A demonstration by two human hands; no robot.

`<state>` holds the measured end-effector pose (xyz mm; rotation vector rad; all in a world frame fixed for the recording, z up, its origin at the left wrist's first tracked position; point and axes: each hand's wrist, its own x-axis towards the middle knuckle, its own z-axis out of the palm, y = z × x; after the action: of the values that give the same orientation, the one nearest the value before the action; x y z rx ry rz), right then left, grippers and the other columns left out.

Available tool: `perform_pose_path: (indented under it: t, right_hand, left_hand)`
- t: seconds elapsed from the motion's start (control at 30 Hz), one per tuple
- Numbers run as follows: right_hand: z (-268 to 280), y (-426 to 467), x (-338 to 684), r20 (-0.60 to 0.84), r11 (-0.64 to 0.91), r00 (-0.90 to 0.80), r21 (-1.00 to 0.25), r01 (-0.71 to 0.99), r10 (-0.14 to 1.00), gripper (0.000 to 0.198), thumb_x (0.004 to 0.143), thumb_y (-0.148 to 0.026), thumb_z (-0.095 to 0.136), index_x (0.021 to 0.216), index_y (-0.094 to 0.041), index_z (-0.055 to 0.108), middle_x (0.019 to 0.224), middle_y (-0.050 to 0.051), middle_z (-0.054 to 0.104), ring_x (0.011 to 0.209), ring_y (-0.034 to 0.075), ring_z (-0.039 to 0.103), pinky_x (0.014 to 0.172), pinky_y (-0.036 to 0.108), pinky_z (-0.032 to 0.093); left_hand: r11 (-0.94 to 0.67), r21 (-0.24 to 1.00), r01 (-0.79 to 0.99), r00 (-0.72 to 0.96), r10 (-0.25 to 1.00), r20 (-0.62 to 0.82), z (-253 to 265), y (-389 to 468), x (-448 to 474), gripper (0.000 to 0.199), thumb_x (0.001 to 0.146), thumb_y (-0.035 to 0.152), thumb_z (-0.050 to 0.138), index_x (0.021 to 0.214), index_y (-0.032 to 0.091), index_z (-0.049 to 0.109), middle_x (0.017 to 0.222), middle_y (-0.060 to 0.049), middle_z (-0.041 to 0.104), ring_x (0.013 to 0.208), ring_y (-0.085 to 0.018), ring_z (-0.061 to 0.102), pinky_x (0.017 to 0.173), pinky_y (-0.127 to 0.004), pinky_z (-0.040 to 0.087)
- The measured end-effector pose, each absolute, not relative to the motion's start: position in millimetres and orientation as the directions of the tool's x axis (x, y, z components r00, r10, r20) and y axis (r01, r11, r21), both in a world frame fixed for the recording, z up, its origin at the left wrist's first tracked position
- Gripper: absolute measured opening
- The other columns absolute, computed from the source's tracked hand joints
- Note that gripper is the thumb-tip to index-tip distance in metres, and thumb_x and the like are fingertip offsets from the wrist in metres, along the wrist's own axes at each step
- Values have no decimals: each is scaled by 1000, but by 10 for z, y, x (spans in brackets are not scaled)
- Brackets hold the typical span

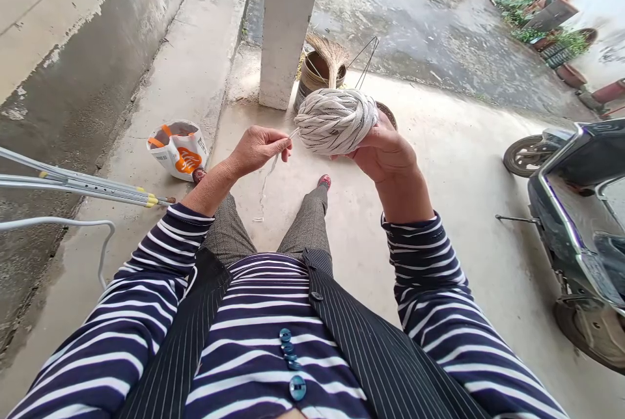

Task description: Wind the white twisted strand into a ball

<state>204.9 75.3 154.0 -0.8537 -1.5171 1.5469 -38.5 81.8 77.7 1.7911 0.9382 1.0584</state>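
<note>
A ball of pale cord (336,121), whitish with thin dark streaks, is up in front of me at chest height. My right hand (385,152) grips it from the right side, fingers partly hidden behind the ball. At the ball's left side, my left hand (261,149) pinches the cord's loose end (264,191) between thumb and forefinger. Below that pinch the end dangles thin and frayed. A short stretch of cord runs from the pinch to the ball.
A white and orange bag (178,151) stands on the floor to the left, near metal crutches (97,188). Ahead are a pillar (288,28) and a bucket (310,77) with a straw broom (329,54). A scooter (576,230) is parked at right.
</note>
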Motion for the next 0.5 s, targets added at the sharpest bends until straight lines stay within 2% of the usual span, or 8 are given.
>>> perform_pose_path:
  t: [0.13,0.27,0.5]
  right_hand:
    - [1521,773,2060,78,18,-482,-992,-128,873,62,64,-29,78,123,-28,59,123,4,70,87,20,72,60,33,64]
    - [1524,769,2064,56,14,-466,-996,-92,883,61,65,-32,79,123,-30,60,118,4,72,89,21,71,62,33,64]
    - [1544,747,2042,88,9,-481,-986,-164,873,60,64,-24,78,121,-27,61,113,1,71,83,17,71,59,29,63]
  left_hand:
    - [-369,911,185,361,887,286,774,810,-381,45,94,46,67,63,15,71,70,-7,74,75,-16,72,76,-25,55]
    - [-365,912,186,357,890,283,757,818,-386,42,95,42,66,64,14,72,70,-7,74,74,-15,72,76,-24,55]
    - [-369,913,177,352,890,291,737,826,-394,42,95,44,65,66,14,72,70,-7,74,75,-16,72,77,-26,56]
